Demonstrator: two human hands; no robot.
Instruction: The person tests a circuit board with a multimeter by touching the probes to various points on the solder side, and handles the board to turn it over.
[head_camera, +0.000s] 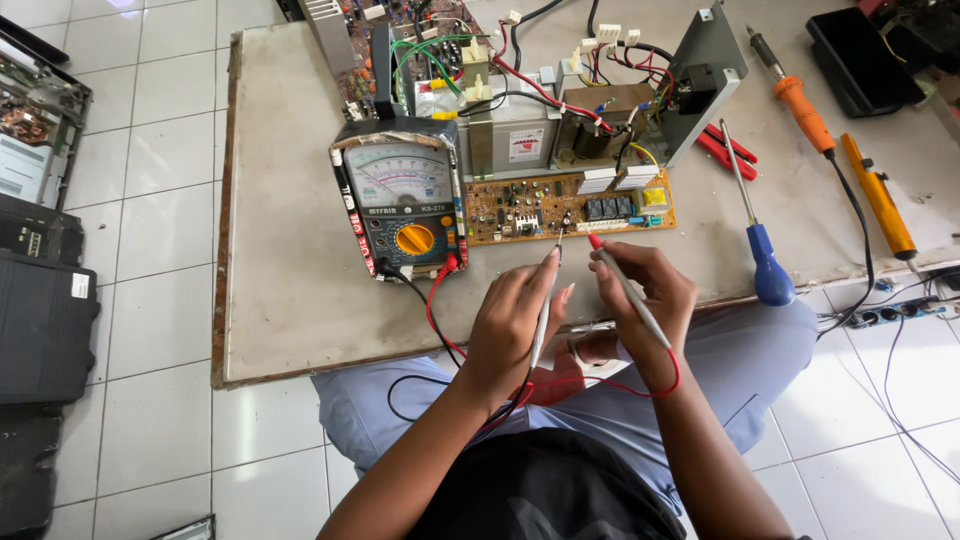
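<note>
My left hand (517, 325) grips a black test probe (546, 305) whose tip touches the front edge of a brown circuit board (565, 205). Just to its right, my right hand (640, 300) holds a red-tipped test probe (625, 285), with the red tip hovering close to the same edge of the board. Red and black leads (432, 300) run from the probes to an analog multimeter (400, 205) standing tilted left of the board. Behind the board sit a transformer (510, 135) and a tangle of coloured wires.
On the grey board (290, 250) to the right lie a blue-handled screwdriver (765, 255), red pliers (727, 148), an orange soldering iron (803, 108) and a yellow desoldering pump (880, 200). Dark equipment cases (40, 310) line the tiled floor at left. A power strip (885, 313) lies at right.
</note>
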